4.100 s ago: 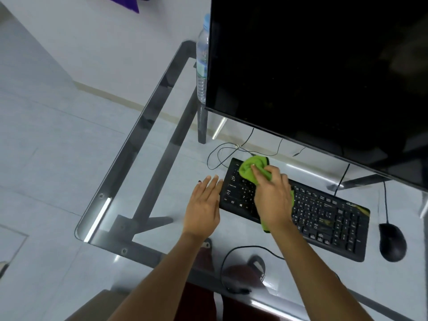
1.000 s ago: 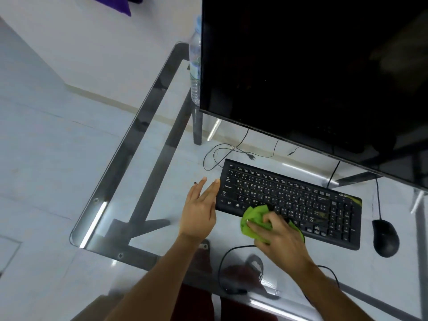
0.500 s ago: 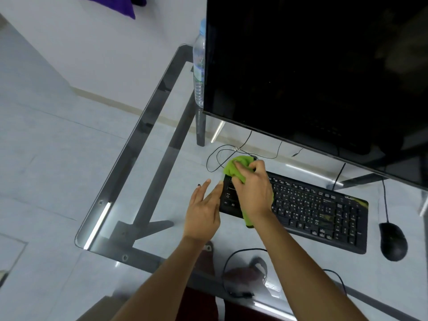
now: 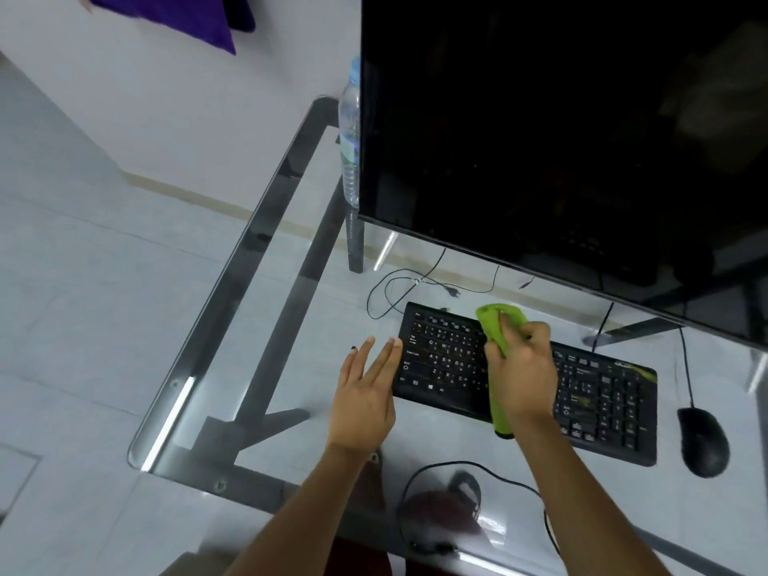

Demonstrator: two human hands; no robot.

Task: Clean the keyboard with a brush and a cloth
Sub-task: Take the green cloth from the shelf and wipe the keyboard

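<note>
Left hand (image 4: 365, 392) flat on the clear glass surface (image 4: 266, 342), fingers (image 4: 384, 359) straight and slightly spread, tips touching the left end of the flat black plastic keyboard (image 4: 449, 367); best kept there as a brace. Right hand (image 4: 521, 372) curled round the bright green cloth (image 4: 496, 326), pressing it on the upper key rows. Advisable: light, even strokes rightward, toward the unwiped keys by the black mouse (image 4: 704, 442).
</note>
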